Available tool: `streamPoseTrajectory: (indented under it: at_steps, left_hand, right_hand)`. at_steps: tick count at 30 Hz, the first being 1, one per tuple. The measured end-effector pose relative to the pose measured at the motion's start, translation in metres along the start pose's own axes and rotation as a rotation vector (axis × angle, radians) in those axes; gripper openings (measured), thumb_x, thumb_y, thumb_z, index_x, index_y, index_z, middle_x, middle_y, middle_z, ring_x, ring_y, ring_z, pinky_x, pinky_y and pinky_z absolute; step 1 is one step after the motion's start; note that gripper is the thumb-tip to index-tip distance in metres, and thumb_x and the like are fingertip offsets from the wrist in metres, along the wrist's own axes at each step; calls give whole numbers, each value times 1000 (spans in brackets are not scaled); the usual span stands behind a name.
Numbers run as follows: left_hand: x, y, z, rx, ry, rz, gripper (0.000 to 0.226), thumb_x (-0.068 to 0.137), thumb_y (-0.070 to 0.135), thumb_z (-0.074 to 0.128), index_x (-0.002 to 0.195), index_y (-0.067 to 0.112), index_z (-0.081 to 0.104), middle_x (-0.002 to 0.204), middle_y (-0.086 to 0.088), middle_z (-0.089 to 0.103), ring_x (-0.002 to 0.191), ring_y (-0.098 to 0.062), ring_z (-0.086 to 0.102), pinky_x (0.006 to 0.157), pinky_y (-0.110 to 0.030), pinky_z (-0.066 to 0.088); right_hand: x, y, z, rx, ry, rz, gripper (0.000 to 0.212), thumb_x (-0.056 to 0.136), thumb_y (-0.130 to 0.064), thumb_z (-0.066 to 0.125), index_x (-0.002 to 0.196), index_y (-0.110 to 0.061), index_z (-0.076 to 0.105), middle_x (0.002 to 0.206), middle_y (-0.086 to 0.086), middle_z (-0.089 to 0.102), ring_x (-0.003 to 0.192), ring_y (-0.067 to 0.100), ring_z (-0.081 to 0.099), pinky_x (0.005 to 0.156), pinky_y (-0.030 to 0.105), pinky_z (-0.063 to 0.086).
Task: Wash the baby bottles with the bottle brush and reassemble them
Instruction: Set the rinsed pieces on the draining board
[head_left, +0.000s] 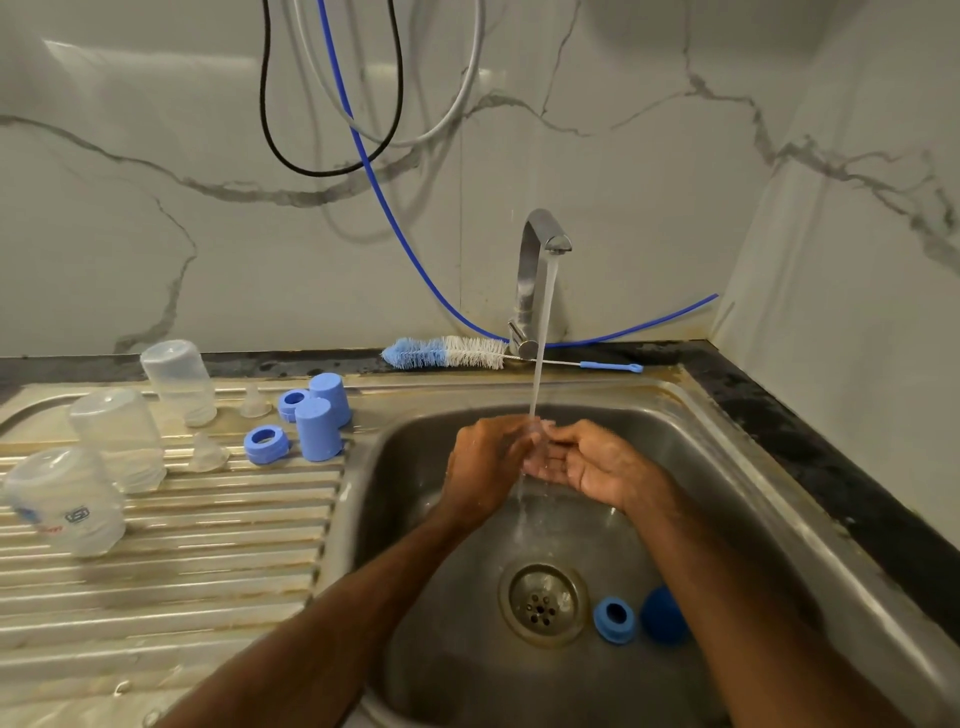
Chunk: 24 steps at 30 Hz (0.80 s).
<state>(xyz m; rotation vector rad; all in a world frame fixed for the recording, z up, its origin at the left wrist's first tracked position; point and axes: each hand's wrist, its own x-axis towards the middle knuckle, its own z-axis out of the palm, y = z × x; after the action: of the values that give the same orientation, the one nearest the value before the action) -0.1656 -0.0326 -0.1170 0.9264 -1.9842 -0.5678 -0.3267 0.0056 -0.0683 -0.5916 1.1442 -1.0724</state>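
My left hand (485, 462) and my right hand (592, 462) meet fingertip to fingertip under the tap's running water (540, 364), over the sink (691, 467). The right palm faces up and is cupped; the left fingers curl toward it. Whether a small clear part sits between the fingertips cannot be told. A blue ring (614, 619) and a blue cap (662, 616) lie by the drain (543, 603). The bottle brush (447, 352) lies behind the tap (535, 280). Three clear bottles (179, 382) (118, 439) (67, 501) stand upside down on the drainboard (208, 571).
Also on the drainboard are two clear nipples (254, 402) (208, 452), two blue rings (266, 443) (292, 402) and two blue caps (318, 428) (331, 396). Hoses and a blue tube (395, 228) hang down the marble wall. A dark counter edge (831, 467) runs along the right.
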Motion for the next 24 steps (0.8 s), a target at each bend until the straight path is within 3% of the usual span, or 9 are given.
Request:
streamPoseTrajectory:
  at_steps: [3,6,10,12,14,18,21,24]
  left_hand:
    - [-1,0,-3,94,19,-63,19,97,40,66,110,31,76,94,14,77,81,2,70,75,-31,62]
    - [-2,-3,0,164,-26,-149,20,96,48,65,94,32,76,78,14,74,68,-1,68,64,-34,61]
    - [-3,-1,-1,249,-95,-260,30,94,44,69,72,23,70,61,10,62,58,-6,59,50,-26,43]
    - [-2,-5,0,202,-115,-318,25,92,37,73,72,22,73,64,6,66,63,-12,64,52,-32,51]
    - [-1,-9,2,142,-107,-343,24,90,31,74,68,23,71,65,4,68,66,-16,68,59,-40,60]
    - [1,-13,6,100,-95,-345,21,90,23,74,71,30,73,70,11,72,68,-6,70,66,-41,63]
    - [2,-13,7,97,-98,-357,27,90,14,69,71,32,72,73,12,73,68,-4,70,68,-40,63]
    - [2,-12,7,95,-124,-347,20,89,14,68,71,21,70,71,6,71,69,-11,69,68,-42,62]
  right_hand:
    - [1,3,-1,-181,116,-188,23,91,-10,71,112,0,70,99,15,78,91,27,76,78,33,63]
    - [4,10,1,-484,219,-328,26,80,-12,84,103,-3,75,86,8,79,80,21,77,71,30,63]
    - [11,19,8,-925,358,-545,23,71,-25,92,85,-20,75,72,-2,75,64,6,68,58,14,53]
    - [10,19,12,-965,367,-587,27,70,-23,93,87,-27,72,70,-9,70,62,1,62,53,7,47]
    - [9,18,14,-981,369,-619,27,71,-21,92,92,-23,75,69,-14,67,59,-3,60,54,7,48]
    - [10,18,13,-991,407,-635,20,74,-19,89,84,-11,74,67,-5,66,57,1,55,59,23,52]
    - [10,15,12,-978,438,-656,31,72,-18,90,98,-19,75,83,-10,70,72,-4,62,60,8,47]
    - [8,15,13,-958,402,-637,36,70,-13,90,101,-17,74,89,-6,74,73,-1,66,57,7,49]
